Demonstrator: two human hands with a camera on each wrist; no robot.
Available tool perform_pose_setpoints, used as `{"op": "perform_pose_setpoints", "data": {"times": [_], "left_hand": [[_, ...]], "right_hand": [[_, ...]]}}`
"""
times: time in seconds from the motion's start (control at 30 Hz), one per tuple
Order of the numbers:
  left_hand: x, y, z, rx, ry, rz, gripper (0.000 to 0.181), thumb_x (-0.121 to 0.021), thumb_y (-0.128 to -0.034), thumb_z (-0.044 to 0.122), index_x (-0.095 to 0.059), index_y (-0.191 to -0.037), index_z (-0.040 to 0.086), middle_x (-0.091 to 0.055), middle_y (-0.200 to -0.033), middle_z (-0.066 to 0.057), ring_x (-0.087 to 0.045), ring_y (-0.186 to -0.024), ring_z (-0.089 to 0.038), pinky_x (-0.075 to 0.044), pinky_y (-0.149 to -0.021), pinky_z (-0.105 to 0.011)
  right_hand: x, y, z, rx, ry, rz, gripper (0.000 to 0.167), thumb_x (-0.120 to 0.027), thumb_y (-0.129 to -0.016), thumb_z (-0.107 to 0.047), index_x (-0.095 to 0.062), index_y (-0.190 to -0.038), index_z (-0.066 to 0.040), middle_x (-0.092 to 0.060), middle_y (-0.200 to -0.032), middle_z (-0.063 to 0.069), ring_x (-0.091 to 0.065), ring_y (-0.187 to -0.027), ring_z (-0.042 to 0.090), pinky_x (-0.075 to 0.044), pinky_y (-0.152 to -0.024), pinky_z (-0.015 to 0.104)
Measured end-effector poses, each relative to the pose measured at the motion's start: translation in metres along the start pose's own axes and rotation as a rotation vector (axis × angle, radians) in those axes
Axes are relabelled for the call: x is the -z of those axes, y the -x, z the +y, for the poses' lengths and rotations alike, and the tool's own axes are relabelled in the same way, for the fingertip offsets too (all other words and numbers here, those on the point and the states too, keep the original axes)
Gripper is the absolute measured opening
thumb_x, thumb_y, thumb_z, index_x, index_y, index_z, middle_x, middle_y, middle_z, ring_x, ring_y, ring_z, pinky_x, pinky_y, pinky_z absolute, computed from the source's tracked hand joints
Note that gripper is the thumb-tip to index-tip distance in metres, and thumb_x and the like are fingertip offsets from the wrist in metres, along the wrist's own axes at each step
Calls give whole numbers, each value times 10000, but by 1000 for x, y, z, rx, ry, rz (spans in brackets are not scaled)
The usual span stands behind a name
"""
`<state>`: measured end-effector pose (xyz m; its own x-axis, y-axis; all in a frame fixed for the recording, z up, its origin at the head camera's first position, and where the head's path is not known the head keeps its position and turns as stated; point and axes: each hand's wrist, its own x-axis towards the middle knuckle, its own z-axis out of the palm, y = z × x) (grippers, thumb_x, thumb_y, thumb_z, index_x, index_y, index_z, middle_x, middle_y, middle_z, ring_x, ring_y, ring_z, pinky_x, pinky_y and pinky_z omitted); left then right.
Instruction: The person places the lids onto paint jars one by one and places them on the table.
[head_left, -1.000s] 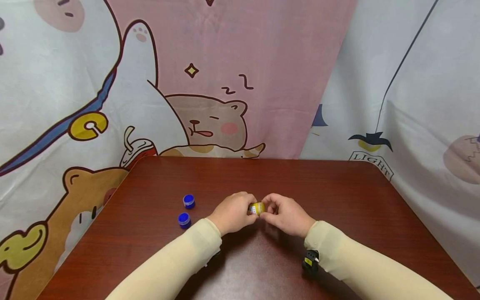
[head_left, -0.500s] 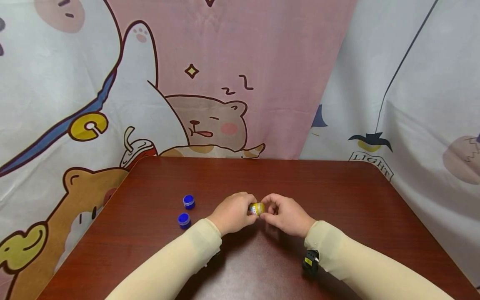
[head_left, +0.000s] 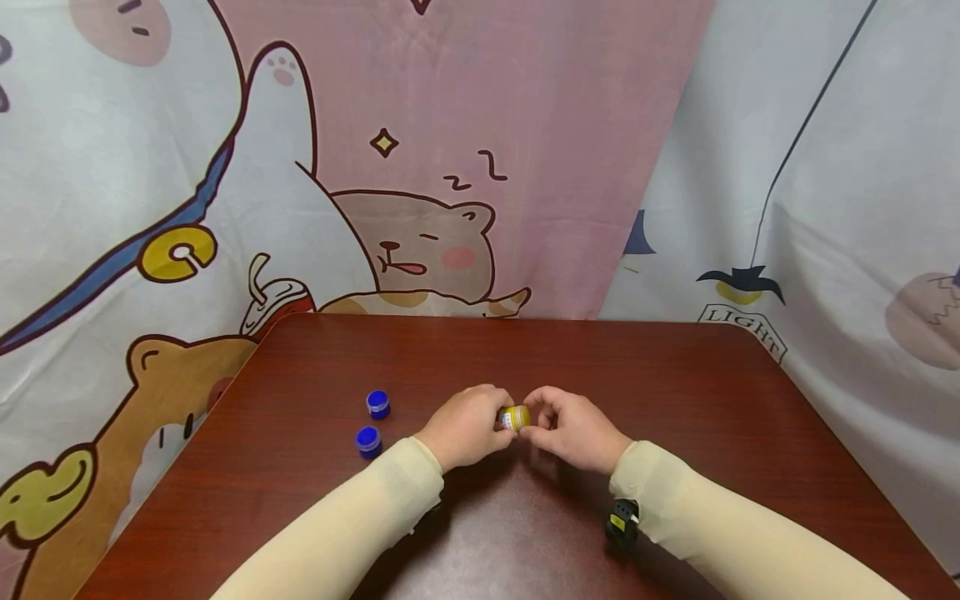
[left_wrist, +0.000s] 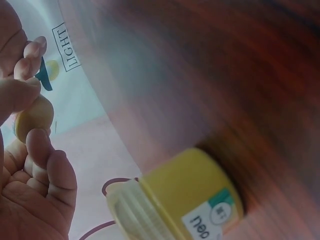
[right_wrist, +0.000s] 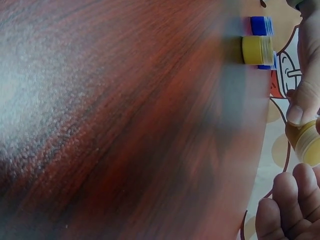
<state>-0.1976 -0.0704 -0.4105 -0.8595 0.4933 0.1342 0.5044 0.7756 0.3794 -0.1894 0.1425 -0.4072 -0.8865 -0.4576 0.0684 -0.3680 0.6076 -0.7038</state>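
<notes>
A small yellow paint jar (head_left: 513, 417) lies sideways between the two hands, above the table. My left hand (head_left: 467, 427) grips its body, and a thumb (right_wrist: 299, 107) presses on it in the right wrist view. The fingertips of my right hand (head_left: 573, 429) are at the jar's lid (right_wrist: 311, 147), with thumb and forefinger at either side of the rim. A second yellow jar (left_wrist: 187, 192) with a printed label stands close to the left wrist; the left forearm hides it from the head view.
Two blue jars, one farther back (head_left: 378, 404) and one nearer (head_left: 369, 442), stand upright left of the left hand. The second yellow jar is near them in the right wrist view. Behind the reddish-brown table (head_left: 637, 358) hangs a cartoon-printed curtain (head_left: 547, 167).
</notes>
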Motion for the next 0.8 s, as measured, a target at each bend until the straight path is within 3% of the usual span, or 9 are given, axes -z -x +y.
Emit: {"op": "perform_pose_setpoints", "data": {"times": [0.8], "left_hand": [[-1,0,0,0,5,2,232,-826,-903,287,-709,-1041,142,-640,-915,53,-571,-776,-76,-514,-729,-240]], "right_hand": [[0,1,0,-20,-6,-4,319,-823,-910,-175,-655,-1174,-116,-576,-749,-28,-529,-579,99,-445,-533,253]]}}
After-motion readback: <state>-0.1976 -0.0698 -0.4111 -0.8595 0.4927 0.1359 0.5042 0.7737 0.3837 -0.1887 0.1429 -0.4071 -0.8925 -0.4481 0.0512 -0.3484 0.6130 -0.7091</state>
